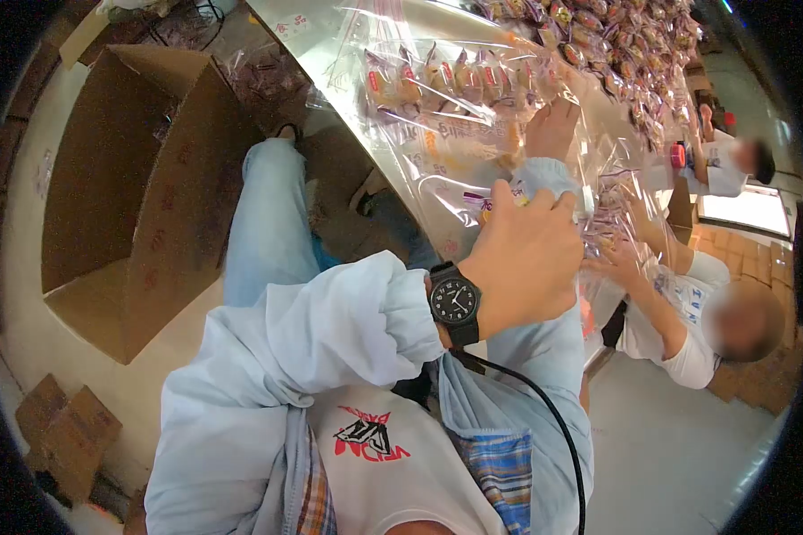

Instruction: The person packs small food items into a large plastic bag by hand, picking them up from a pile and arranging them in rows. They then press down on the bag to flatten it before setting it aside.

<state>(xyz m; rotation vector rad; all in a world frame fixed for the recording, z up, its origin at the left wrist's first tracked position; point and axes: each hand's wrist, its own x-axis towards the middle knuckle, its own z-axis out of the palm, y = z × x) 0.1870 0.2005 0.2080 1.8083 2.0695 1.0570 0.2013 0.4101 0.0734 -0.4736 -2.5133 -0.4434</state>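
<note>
My left hand (526, 254), with a black watch on its wrist, is closed over a small packet with purple print (477, 205), which shows beside its fingers. Farther out, my right hand (553, 129) lies at the end of a row of small wrapped packets (455, 78). Glare and clear film blur its fingers, so their hold cannot be made out. The row lies in a large clear plastic bag (446, 138) with orange print, flat on the shiny table (330, 49).
A big pile of wrapped packets (598, 40) covers the table's far right. An open cardboard box (165, 196) stands at the left. On the right, a co-worker's hands (620, 263) touch more packets, and another person (727, 165) is beyond. A black cable (553, 410) crosses my lap.
</note>
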